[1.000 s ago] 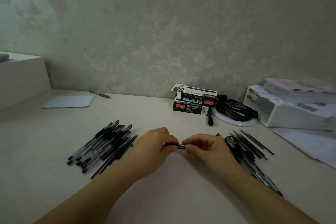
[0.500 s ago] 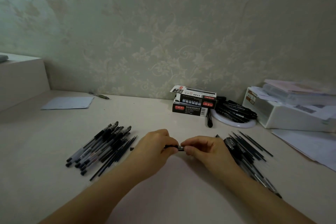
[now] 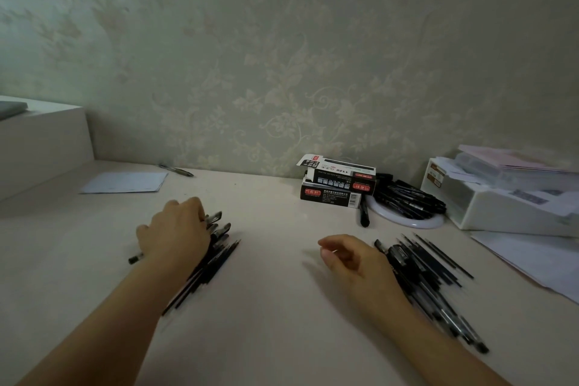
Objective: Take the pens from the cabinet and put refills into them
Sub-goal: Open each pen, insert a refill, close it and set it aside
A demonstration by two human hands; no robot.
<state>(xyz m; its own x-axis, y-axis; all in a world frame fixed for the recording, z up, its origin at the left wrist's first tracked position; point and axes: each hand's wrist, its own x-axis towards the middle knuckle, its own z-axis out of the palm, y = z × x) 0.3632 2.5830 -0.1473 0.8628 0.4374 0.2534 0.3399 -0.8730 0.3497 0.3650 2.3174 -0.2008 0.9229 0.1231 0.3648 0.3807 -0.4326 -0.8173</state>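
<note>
Left hand (image 3: 175,229) palm-down over left pen pile (image 3: 216,247) on table (image 3: 269,307), fingers curled onto pens; actual grip not visible, cannot tell. 1 pen tip (image 3: 135,258) sticking out under wrist side. Right hand (image 3: 351,260) just left of right pen pile (image 3: 423,279), fingers loosely curled, holding nothing. Thin refills (image 3: 445,255) at far edge of right pile. 2 stacked boxes (image 3: 338,182) by wall, more pens on white plate (image 3: 407,218) beside them. Pens under left hand hidden; box print too small to read.
</note>
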